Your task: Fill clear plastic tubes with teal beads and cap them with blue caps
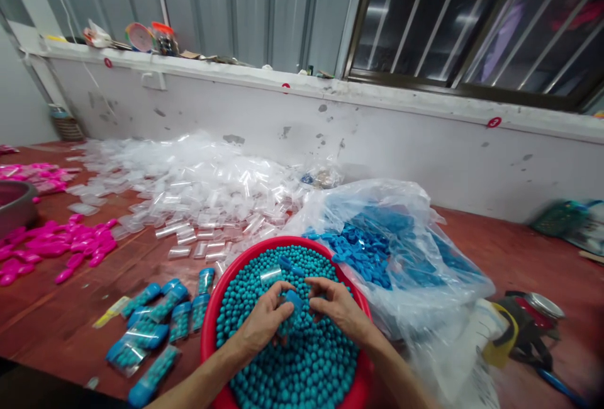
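Note:
Over a red basin [207, 327] full of small teal balls [302, 365], my left hand [264, 321] and my right hand [337, 308] meet. Both are closed on a small clear tube with a blue cap [291, 308], held between them just above the balls. Another clear tube [270, 275] lies on the balls at the basin's far side. Several filled, blue-capped tubes [155, 321] lie on the red floor to the left of the basin.
A clear bag of blue caps [377, 245] sits right of the basin. A big heap of empty clear tubes [198, 189] spreads behind. Pink pieces [70, 245] and a metal bowl [16, 204] lie at left. Tape rolls [523, 321] lie at right, by the white wall [377, 138].

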### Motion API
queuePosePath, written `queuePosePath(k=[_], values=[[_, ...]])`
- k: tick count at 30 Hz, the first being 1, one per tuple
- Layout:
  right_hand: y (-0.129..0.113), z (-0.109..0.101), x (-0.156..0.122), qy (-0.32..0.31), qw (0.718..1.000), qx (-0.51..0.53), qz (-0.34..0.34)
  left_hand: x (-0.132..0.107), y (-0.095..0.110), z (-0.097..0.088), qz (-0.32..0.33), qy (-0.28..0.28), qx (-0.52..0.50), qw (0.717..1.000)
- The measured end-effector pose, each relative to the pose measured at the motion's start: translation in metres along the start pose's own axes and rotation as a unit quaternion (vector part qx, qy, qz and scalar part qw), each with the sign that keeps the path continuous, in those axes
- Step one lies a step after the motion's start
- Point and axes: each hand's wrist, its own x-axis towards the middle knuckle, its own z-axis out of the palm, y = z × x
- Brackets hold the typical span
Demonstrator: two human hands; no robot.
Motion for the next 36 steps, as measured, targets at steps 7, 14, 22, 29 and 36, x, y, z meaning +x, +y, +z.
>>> queuePosePath(k=[7, 14, 22, 29, 36], values=[[-0.005, 0.010, -0.003, 0.035, 0.994, -0.096, -0.028, -0.004, 0.000, 0.012, 0.029, 0.049, 0.010, 0.998], [-0.011, 0.037, -0.019, -0.019, 0.946, -0.319, -0.053, -0.007, 0.011, 0.017, 0.080, 0.094, -0.001, 0.992], [-0.001, 0.056, -0.022, 0.101, 0.908, -0.388, -0.125, -0.009, 0.008, 0.022, 0.040, 0.105, -0.014, 0.994], [-0.002, 0.057, -0.027, 0.032, 0.915, -0.395, -0.076, -0.014, 0.011, 0.017, 0.099, 0.123, 0.123, 0.980], [0.000, 0.027, -0.012, -0.025, 0.915, -0.399, -0.060, -0.064, 0.028, -0.075, 0.030, 0.183, 0.389, 0.902]])
